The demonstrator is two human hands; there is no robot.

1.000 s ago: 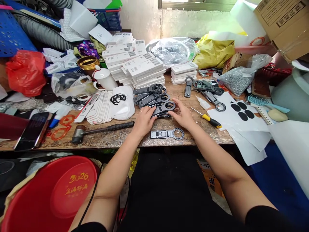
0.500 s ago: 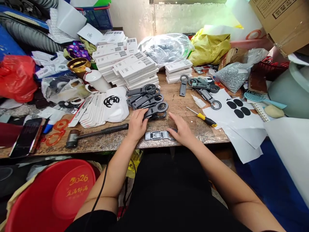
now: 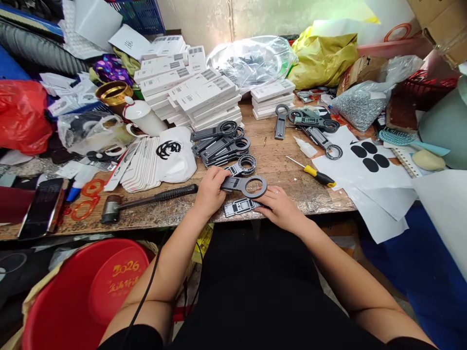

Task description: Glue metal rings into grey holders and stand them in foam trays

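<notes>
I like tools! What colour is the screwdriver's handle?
Yellow and black, on the screwdriver in the head view.
</notes>
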